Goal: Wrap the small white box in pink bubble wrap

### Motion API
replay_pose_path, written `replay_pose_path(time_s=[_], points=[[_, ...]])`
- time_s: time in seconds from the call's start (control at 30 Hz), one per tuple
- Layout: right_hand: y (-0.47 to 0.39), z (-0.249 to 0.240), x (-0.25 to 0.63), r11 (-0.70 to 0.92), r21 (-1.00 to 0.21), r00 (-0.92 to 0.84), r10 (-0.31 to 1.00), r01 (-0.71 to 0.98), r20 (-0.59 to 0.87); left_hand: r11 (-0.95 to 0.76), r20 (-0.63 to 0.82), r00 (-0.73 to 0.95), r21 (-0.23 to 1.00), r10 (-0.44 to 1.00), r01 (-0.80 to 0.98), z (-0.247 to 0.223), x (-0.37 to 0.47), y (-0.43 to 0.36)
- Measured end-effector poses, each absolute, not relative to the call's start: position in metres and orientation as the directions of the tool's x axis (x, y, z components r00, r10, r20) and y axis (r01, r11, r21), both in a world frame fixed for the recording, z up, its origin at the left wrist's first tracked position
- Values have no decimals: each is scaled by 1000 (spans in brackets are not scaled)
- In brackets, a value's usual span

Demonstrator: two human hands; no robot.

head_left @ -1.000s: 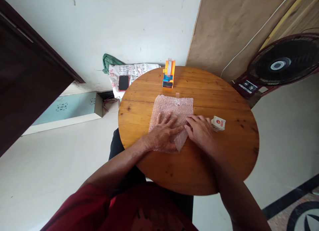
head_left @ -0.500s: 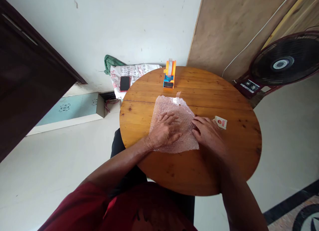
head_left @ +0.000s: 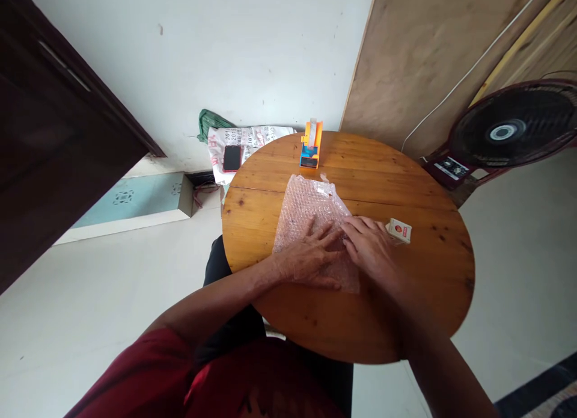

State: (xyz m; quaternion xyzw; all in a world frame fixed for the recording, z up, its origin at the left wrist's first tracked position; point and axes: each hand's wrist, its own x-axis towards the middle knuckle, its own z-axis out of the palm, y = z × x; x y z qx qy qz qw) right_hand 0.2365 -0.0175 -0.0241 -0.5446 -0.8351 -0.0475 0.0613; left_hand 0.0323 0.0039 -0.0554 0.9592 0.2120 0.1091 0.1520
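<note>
A pinkish sheet or pouch of bubble wrap [head_left: 300,210] lies on the round wooden table [head_left: 315,334]. My left hand [head_left: 311,258] rests flat on its lower part with the fingers spread. At the wrap's right edge is my right hand [head_left: 367,243], palm down, its fingers slightly bent and close to the left fingertips. A small white label or piece of tape [head_left: 323,190] shows near the wrap's top edge. What lies under my palms is hidden.
An orange and blue tape dispenser [head_left: 311,144] stands at the table's back. Right of my right hand lies a small box [head_left: 399,230]. Beyond the table's left edge, a phone [head_left: 232,158] rests on a printed sack [head_left: 219,138]. A fan [head_left: 505,129] stands at right.
My left hand has moved right and toward me over the wrap, its fingers spreading wider. My right hand stays at the right edge. The camera view has shifted slightly.
</note>
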Motion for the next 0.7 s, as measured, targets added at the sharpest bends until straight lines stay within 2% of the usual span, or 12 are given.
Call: replay_pose_path(time_s=[0.1,0.27,0.33,0.47,0.7], points=[[-19,-18,216,477,-7,-473,873,879,120,-862,159,882,344,443,371,-58,32,4],[-2,-19,191,572,-155,-566,820,805,88,-847,140,877,367,460,385,-59,32,4],[11,-22,195,533,-141,-527,846,834,80,-853,146,880,356,453,380,-58,32,4],[31,-36,225,342,-119,-328,937,932,123,-864,164,884,347,439,365,-55,33,3],[33,-57,246,297,-131,-276,948,946,160,-864,135,893,350,429,362,-50,29,4]])
